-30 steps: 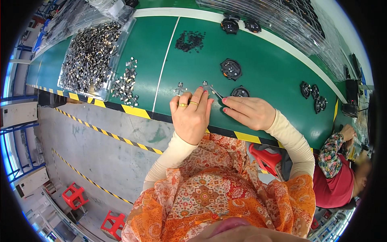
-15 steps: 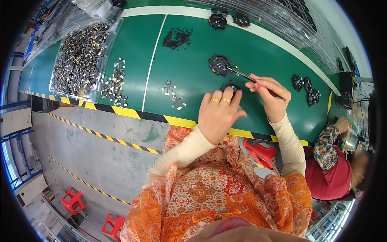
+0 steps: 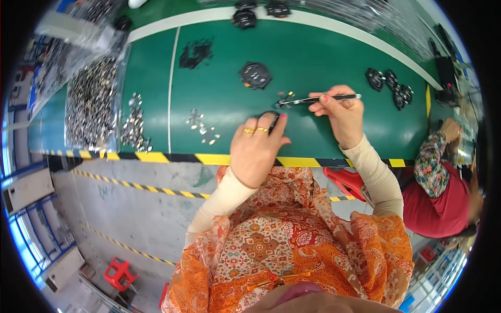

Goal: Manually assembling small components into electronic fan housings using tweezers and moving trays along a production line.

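My right hand (image 3: 342,116) pinches a pair of tweezers (image 3: 339,97), whose tips point left. At the tips is a small electronic part (image 3: 285,100) with dark and gold-coloured bits, just above the table. My left hand (image 3: 258,148) has its fingers closed over a round black part (image 3: 271,118) on the table, mostly hidden by them. Beyond both hands lies a round black housing (image 3: 255,76) that neither hand touches. Left of my left hand are a few loose small electronic parts (image 3: 202,127).
A clear tray (image 3: 91,104) heaped with small parts stands at left, a loose pile (image 3: 134,122) beside it. Black pieces (image 3: 196,53) lie farther back. Several black housings (image 3: 390,83) sit at right. Striped tape (image 3: 209,158) marks the near edge; a co-worker (image 3: 436,193) sits at right.
My right hand has drawn the tweezers and the small part away from the far black housing, toward the part under my left hand. The tweezers lie more level. The whole view has shifted.
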{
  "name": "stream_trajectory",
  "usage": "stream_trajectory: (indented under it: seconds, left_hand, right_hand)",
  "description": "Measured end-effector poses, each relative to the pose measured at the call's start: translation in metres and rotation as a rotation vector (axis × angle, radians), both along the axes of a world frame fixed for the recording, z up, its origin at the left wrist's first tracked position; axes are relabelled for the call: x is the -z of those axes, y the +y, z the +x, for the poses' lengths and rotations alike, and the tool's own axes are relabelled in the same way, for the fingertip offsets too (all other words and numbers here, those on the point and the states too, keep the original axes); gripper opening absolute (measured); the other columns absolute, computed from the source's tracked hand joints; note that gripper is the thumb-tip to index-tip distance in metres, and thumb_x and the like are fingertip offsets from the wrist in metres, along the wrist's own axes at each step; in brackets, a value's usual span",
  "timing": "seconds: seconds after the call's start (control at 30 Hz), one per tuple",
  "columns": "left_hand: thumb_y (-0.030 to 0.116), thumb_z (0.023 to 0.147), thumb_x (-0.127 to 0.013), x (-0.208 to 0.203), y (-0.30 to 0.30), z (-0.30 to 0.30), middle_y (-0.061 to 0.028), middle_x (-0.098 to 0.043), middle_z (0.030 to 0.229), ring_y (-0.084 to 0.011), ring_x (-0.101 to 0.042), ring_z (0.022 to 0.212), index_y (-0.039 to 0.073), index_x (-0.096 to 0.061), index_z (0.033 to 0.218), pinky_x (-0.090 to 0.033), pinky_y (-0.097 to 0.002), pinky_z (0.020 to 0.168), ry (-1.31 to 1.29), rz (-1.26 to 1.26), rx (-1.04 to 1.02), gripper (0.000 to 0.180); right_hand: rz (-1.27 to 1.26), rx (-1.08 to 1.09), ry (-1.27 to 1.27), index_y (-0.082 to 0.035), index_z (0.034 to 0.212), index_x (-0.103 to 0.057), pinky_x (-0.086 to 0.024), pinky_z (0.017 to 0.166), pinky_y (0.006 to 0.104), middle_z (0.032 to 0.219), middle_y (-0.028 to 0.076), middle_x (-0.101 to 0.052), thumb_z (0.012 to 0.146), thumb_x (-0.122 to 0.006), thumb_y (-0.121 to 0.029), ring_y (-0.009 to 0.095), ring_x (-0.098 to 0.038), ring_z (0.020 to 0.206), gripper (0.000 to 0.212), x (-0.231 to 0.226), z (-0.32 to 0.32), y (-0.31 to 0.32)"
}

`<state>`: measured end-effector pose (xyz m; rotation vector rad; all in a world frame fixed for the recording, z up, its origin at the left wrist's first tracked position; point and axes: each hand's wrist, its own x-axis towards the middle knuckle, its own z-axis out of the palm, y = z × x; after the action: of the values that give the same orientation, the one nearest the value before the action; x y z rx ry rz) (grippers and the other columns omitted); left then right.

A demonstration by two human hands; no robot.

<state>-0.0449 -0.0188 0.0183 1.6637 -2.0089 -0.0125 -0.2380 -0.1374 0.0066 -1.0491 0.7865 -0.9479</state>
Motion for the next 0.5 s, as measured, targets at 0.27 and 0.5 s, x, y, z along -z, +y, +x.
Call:
stream_trajectory:
  seconds: [0.27,0.5]
  left_hand:
    - [0.015,0.071,-0.076,0.004,0.017,0.008,-0.0047,-0.061,0.103,-0.0247,-0.057,0.087,0.006,-0.072,0.108,-0.048,-0.0372,0.074,0.085,-0.055,0.08,0.038]
    - [0.011,0.072,-0.074,0.009,0.011,0.001,-0.0075,-0.061,0.103,-0.0242,-0.058,0.084,0.004,-0.071,0.107,-0.05,-0.0336,0.067,0.047,-0.019,0.003,0.036]
  right_hand:
    - [0.028,-0.046,-0.042,0.0,0.1,-0.056,-0.06,0.069,0.03,0.105,0.029,-0.066,0.092,-0.062,0.0,0.027,-0.072,0.081,0.009,-0.005,0.005,0.003]
    - [0.02,-0.055,-0.112,-0.005,0.105,-0.049,-0.059,0.066,0.0295,0.105,0.029,-0.067,0.094,-0.06,-0.002,0.027,-0.072,0.079,0.015,-0.001,0.0,0.004]
